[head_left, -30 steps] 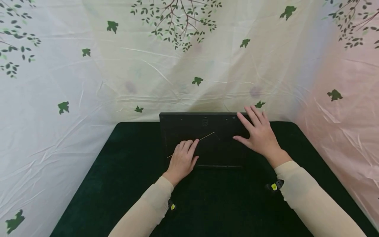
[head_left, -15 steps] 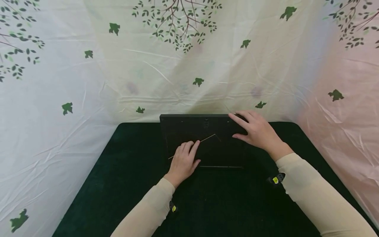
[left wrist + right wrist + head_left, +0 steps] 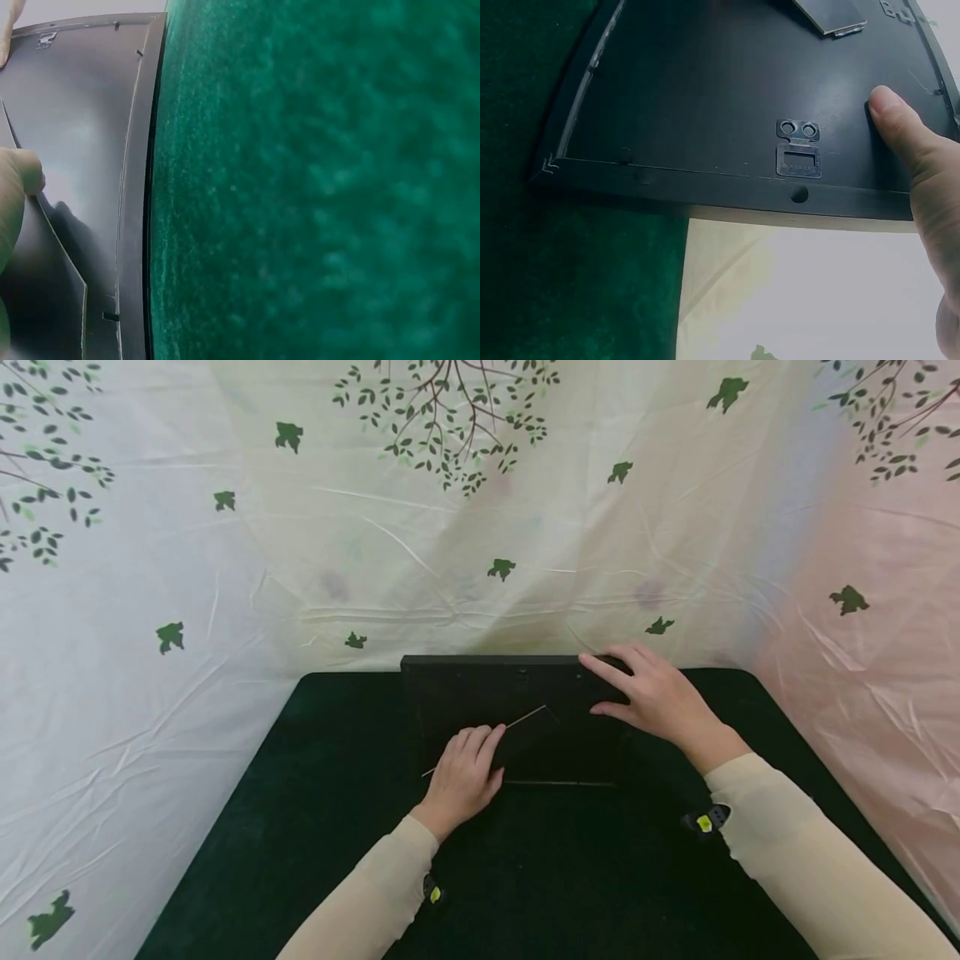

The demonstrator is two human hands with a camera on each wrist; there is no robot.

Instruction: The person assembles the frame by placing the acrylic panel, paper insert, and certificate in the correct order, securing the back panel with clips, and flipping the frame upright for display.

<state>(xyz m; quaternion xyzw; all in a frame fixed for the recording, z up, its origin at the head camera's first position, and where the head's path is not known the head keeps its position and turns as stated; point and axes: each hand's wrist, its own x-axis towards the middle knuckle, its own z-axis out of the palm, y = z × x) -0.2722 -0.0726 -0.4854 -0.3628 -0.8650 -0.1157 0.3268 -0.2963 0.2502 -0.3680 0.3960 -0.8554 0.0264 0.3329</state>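
Note:
A black picture frame (image 3: 592,743) stands on its edge at the far side of the table, its back towards me. From that back juts a flat easel stand (image 3: 525,739), whose pale edge slants up to the right. My left hand (image 3: 461,781) holds the stand, with its fingertips bent over that slanting edge. At the frame's upper right corner my right hand (image 3: 663,702) grips the frame, fingers over the top edge and the thumb (image 3: 904,127) against the back board. Metal hangers (image 3: 799,146) are fixed to the back in the right wrist view. The frame's front is hidden.
A dark green cloth (image 3: 570,877) covers the table. Behind and beside it hangs a pale curtain (image 3: 420,568) printed with branches and green birds, close behind the frame. Small dark wrist cameras (image 3: 708,820) sit at the sleeves.
The right hand's spread fingers have bent over the frame's top edge. That edge has come slightly lower in the head view, and the left hand has stayed on the stand.

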